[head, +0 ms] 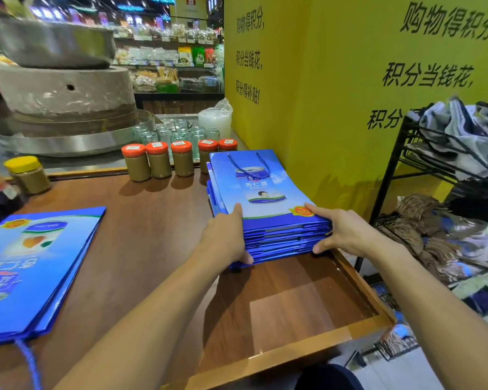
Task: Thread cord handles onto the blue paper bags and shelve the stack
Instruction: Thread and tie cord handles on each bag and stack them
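Note:
A thick stack of flat blue paper bags (265,198) lies at the far right of the wooden table, its top bag showing a blue cord handle (248,164). My left hand (226,235) grips the stack's near left corner, thumb on top and fingers underneath. My right hand (341,229) holds the near right corner the same way. A smaller pile of blue bags (37,266) lies at the table's left edge, and a loose blue cord (28,364) trails below it.
The brown wooden table (279,311) has a raised rim on the right. Orange-lidded jars (158,161) and empty glass jars stand behind the stack, beside a stone mill (65,91). A yellow wall (335,94) is behind. A black wire rack (406,170) with bags stands right.

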